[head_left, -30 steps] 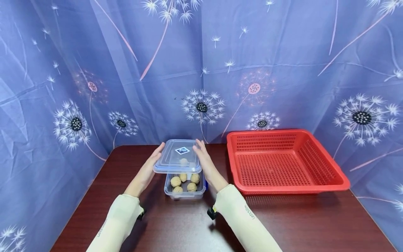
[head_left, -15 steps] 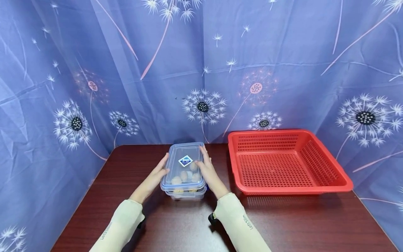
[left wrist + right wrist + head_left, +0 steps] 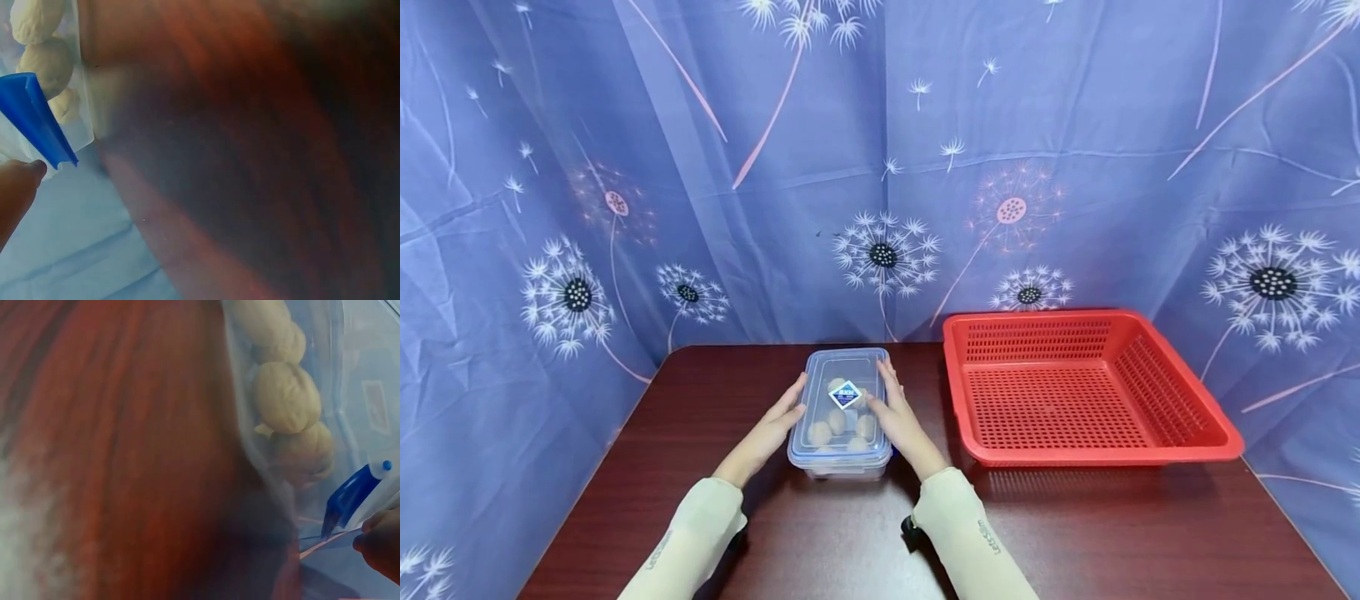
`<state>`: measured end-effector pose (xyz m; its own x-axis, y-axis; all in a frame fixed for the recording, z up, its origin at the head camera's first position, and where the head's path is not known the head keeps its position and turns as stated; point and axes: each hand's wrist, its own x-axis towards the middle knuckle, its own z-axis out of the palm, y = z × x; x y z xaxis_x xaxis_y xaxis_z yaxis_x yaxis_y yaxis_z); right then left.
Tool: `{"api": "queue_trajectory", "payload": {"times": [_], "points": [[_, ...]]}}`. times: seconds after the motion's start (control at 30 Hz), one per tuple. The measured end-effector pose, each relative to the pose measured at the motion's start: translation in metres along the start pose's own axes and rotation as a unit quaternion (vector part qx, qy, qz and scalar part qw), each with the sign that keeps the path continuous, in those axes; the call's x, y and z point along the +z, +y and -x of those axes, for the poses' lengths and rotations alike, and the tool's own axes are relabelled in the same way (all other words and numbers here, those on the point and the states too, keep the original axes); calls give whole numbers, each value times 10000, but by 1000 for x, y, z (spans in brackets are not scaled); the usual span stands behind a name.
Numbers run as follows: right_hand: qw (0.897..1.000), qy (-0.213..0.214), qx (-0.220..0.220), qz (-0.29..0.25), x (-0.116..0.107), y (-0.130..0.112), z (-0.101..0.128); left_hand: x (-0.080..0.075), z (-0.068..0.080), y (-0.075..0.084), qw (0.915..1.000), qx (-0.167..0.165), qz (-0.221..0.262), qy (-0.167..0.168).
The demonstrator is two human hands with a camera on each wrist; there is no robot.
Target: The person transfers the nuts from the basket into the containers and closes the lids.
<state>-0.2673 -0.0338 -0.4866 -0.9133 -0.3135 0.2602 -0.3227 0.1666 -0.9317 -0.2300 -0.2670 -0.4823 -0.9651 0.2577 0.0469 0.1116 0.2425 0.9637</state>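
I am pressing the clear lid (image 3: pixel 844 392) down onto the clear box (image 3: pixel 841 461), which a moment ago I was holding raised above it, with the walnuts (image 3: pixel 842 423) showing openly beneath. Now the lid is lying flat on the box's rim, and the walnuts are showing only through the plastic. The box is sitting on the dark wooden table (image 3: pixel 1075 533), just to the left of the red basket (image 3: pixel 1180 417) and apart from it.

My left hand (image 3: pixel 775 425) is lying along the box's left edge, fingers fairly straight and laid against the lid's rim rather than curled round it. My right hand (image 3: pixel 898 417) is doing the same on the side nearer the basket, fingertips resting on the lid. In the left wrist view a blue clip (image 3: pixel 37 119) is standing out from the lid's edge beside my fingertip (image 3: pixel 22 178); in the right wrist view another blue clip (image 3: pixel 350 494) is sticking out too. So I judge the lid is seated but its clips are not yet snapped down.
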Motion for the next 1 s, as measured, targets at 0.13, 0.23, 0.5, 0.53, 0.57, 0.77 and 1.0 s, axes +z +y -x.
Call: {"api": "queue_trajectory", "payload": {"times": [0.13, 0.23, 0.5, 0.53, 0.57, 0.77, 1.0], "points": [[9999, -37, -111, -29, 2, 4, 3, 0, 3, -3, 9999, 107, -110, 31], [9998, -97, -172, 103, 2, 7, 5, 1, 3, -3, 9992, 240, -320, 99], [9982, 32, 403, 433, -3, 5, 8, 0, -2, -2, 9971, -263, -508, 504], [9974, 73, 628, 355, -4, 3, 9, -1, -2, -1, 9967, -444, -394, 560], [9957, 108, 878, 264, -5, 1, 9, -1, -3, -1, 9960, -624, -237, 591], [9768, 63, 2039, -657, -8, -7, 16, -3, -3, -3, 9814, -1552, 1038, 437], [9609, 253, 2401, -1352, -10, -12, 18, -2, -3, 1, 9750, -1785, 1144, 668]]}}
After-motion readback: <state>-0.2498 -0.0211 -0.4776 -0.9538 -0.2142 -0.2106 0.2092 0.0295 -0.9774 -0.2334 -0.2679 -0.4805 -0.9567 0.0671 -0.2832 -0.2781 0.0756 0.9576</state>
